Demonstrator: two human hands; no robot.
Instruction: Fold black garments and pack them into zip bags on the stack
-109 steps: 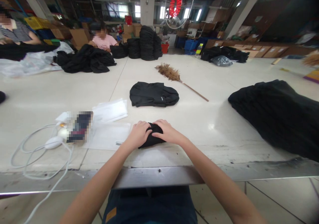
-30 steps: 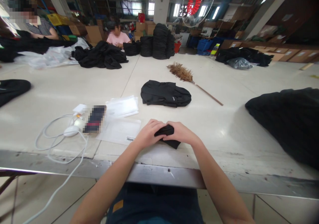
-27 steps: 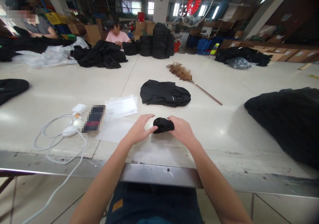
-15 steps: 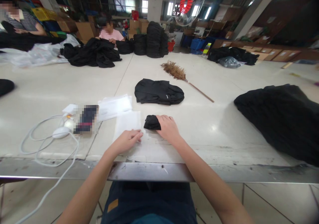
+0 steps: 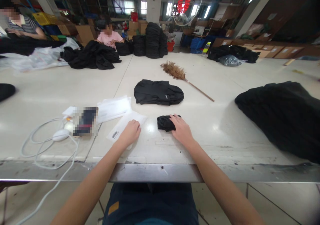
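My right hand (image 5: 180,127) is closed over the right end of a small folded black garment (image 5: 163,123) lying on the table. My left hand (image 5: 132,131) has its fingers curled down on a white plastic bag (image 5: 120,128) with a barcode label; the fingertips are partly hidden. More white plastic bags (image 5: 111,106) lie just behind it. Farther back, a larger folded black garment (image 5: 152,92) rests flat, with a small white mark near its right end.
A feather duster (image 5: 175,70) lies behind the folded garment. To the left are a phone (image 5: 86,121) and a white cable (image 5: 60,135). A large black fabric heap (image 5: 280,118) fills the right side. Two people sit across the table among black fabric piles (image 5: 92,55).
My right hand has slid the small folded garment to the right. My left hand has moved slightly up onto the plastic bag, which is turned, and its barcode now shows.
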